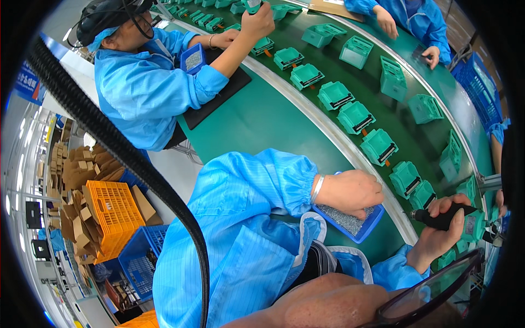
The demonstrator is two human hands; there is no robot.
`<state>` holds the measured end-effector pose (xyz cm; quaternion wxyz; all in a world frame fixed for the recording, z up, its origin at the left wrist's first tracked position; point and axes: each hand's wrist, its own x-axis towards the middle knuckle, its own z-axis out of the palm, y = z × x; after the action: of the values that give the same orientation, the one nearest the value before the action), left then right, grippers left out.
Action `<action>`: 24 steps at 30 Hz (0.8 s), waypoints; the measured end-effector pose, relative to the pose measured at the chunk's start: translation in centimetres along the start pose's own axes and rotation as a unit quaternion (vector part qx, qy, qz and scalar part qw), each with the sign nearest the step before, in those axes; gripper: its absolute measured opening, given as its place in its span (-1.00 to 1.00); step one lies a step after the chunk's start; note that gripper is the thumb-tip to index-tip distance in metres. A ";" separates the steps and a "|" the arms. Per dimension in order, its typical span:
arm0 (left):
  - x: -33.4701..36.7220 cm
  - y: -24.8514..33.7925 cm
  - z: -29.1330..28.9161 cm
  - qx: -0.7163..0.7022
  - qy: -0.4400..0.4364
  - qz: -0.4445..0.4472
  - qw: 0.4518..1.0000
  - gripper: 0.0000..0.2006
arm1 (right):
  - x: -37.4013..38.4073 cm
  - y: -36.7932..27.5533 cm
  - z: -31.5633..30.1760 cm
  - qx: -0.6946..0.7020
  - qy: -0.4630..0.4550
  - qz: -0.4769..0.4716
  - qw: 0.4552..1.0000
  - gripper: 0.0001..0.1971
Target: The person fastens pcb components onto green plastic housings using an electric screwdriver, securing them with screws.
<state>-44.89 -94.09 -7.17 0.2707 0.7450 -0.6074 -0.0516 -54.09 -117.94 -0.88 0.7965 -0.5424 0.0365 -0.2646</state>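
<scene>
My left hand (350, 191) is over a blue tray (361, 235) of small grey metal pieces, likely screws. Its fingers curl down to the pieces, and whatever is between the fingertips is too small to make out. At the right, my right hand (437, 240) is wrapped round a power screwdriver (425, 217) with a black grip and a green body. The screwdriver lies over the edge of the conveyor, close to a green plastic housing (423, 194). More green housings (379, 146), each with a dark strip along one side, stand in a row beyond the tray.
A metal rail (322, 131) separates my green worktop (262, 131) from the conveyor (407, 120). A co-worker (142, 93) at upper left holds another screwdriver; a second person (415, 22) works across the belt. Orange (112, 210) and blue crates (139, 262) stand at left.
</scene>
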 end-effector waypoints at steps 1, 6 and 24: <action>0.0 0.0 0.0 0.000 0.000 0.000 1.000 -0.56 | 0.0 0.1 0.0 0.000 0.000 0.000 1.000 -0.56; 0.2 0.2 0.2 -0.002 0.002 0.001 1.000 -0.55 | 0.2 0.3 -0.4 -0.003 -0.011 -0.002 1.000 -0.55; 1.1 0.9 1.3 -0.037 -0.028 -0.005 0.999 -0.54 | -0.8 0.0 -1.6 -0.008 -0.004 -0.006 1.000 -0.58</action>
<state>-45.89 -95.66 -7.60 0.2808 0.7361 -0.6083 -0.0962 -55.30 -118.94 -1.75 0.7908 -0.5501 0.0320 -0.2665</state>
